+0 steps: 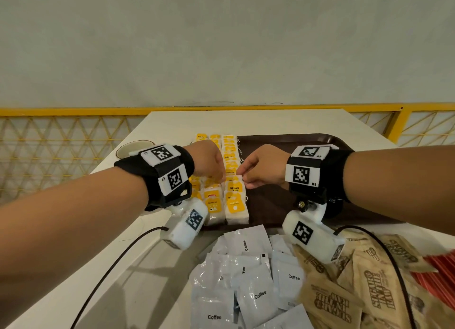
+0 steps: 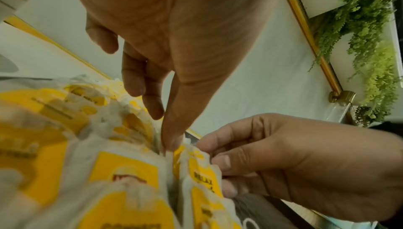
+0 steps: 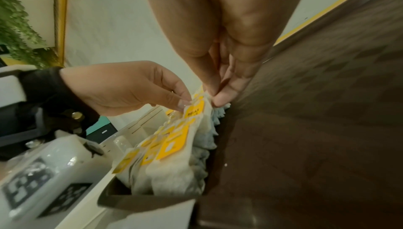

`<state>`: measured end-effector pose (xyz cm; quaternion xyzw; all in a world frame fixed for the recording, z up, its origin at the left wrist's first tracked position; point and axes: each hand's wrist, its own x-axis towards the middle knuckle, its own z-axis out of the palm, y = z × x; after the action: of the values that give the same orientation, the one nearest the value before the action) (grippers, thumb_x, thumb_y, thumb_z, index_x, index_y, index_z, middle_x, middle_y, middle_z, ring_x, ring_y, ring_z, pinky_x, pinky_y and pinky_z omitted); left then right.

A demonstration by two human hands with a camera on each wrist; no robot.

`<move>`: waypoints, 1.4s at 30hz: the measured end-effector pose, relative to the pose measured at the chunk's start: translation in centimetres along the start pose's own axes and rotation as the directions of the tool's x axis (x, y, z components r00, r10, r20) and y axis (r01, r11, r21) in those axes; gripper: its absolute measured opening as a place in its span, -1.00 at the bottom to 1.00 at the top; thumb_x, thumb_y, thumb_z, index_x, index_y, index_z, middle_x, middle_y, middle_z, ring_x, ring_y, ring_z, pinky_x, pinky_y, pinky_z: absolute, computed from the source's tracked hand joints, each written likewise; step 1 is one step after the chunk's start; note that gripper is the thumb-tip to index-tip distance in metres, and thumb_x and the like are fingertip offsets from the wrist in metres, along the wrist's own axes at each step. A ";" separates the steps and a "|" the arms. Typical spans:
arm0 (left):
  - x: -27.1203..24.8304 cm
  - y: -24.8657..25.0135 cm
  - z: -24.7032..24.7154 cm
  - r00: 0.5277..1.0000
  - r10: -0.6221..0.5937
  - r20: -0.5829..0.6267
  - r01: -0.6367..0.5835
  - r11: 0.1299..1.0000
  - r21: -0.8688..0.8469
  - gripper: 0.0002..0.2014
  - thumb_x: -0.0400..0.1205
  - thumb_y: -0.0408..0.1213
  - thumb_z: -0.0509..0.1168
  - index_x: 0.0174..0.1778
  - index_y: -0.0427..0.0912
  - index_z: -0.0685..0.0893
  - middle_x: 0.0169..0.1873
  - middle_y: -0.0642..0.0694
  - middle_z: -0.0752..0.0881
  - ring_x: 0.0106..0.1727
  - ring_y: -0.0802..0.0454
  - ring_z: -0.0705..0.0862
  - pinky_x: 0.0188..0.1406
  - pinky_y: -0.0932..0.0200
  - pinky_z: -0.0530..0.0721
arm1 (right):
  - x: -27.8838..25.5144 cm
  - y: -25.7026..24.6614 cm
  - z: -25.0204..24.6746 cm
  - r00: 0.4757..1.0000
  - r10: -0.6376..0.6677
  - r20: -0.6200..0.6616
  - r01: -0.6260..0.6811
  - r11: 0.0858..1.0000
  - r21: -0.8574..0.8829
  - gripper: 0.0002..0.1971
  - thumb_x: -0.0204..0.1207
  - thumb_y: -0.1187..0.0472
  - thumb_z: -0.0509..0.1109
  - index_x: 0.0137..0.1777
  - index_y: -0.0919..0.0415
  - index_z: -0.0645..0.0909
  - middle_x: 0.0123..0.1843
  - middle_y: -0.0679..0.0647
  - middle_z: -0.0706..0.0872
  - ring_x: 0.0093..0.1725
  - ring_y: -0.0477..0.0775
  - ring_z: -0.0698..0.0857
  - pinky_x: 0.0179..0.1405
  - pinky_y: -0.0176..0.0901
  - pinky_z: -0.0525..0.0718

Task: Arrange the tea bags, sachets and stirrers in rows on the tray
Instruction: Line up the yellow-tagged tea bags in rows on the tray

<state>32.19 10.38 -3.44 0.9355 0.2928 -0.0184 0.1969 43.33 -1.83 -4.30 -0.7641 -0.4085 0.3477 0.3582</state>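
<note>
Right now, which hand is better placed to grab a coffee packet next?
Probably the right hand. It sits on the same side as the coffee sachets piled near the tray; the left hand is over the tea bags.

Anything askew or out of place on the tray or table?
The tea bags sit in tidy overlapping rows at the tray's left end. The coffee sachets, sugar sachets and red stirrers lie in loose heaps on the table, not yet on the tray. Nothing spilled or torn.
</note>
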 end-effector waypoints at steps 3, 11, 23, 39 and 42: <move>0.1 -0.3 -0.1 1.000 -0.013 -0.023 0.013 1.000 -0.004 -0.89 0.48 -0.18 0.51 -0.28 -0.12 0.76 -0.29 0.02 0.72 -0.20 0.13 0.62 -0.27 0.30 0.50 | 0.2 -0.1 -0.1 1.000 0.005 -0.005 -0.005 1.000 0.005 -0.87 0.50 0.56 0.36 -0.04 0.42 0.70 -0.08 0.31 0.72 -0.14 0.12 0.72 -0.05 -0.16 0.76; 0.7 -0.7 -0.7 0.993 -0.080 -0.085 0.078 0.996 -0.034 -0.81 0.55 -0.21 0.44 -0.04 -0.25 0.82 0.03 -0.13 0.78 0.05 -0.01 0.68 -0.01 0.15 0.58 | 0.8 0.2 -0.6 0.996 0.072 -0.048 -0.068 0.995 0.079 -0.77 0.56 0.58 0.26 0.18 0.54 0.62 0.01 0.35 0.66 -0.02 0.15 0.69 -0.26 -0.29 0.73; 1.5 -0.3 -0.8 0.996 -0.088 -0.030 0.085 0.993 -0.082 -0.86 0.52 -0.20 0.47 -0.07 -0.16 0.82 -0.01 -0.07 0.78 0.05 0.04 0.66 -0.15 0.31 0.55 | 3.6 1.1 -0.9 0.996 0.078 -0.049 -0.067 0.981 0.183 -0.69 0.53 0.58 0.28 0.27 0.49 0.58 -0.10 0.25 0.66 -0.28 0.05 0.68 -0.39 -0.27 0.77; 1.6 -1.7 -2.0 0.946 -0.319 -0.062 0.286 0.908 -0.306 -0.85 0.68 -0.25 0.25 0.09 -0.23 0.53 0.03 -0.20 0.55 0.02 -0.10 0.53 0.17 -0.02 0.60 | 6.6 0.6 -1.0 0.999 -0.018 -0.033 0.014 0.994 -0.105 -0.59 0.53 0.44 0.30 0.39 0.30 0.54 0.36 0.32 0.61 0.34 0.29 0.62 0.26 0.06 0.68; 1.6 -1.5 -2.0 0.947 -0.316 -0.057 0.276 0.891 -0.359 -0.63 0.69 -0.25 0.23 0.34 -0.39 0.56 0.13 -0.27 0.60 0.08 -0.12 0.55 0.17 -0.03 0.57 | 6.4 0.6 -1.2 1.000 0.018 0.001 -0.017 0.991 -0.134 -0.53 0.49 0.44 0.31 0.42 0.29 0.52 0.38 0.30 0.60 0.34 0.30 0.63 0.09 -0.02 0.72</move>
<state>32.52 13.12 -2.33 0.8299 0.4415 0.0570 0.3363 47.27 3.21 -5.75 -0.7896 -0.4247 0.3235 0.3025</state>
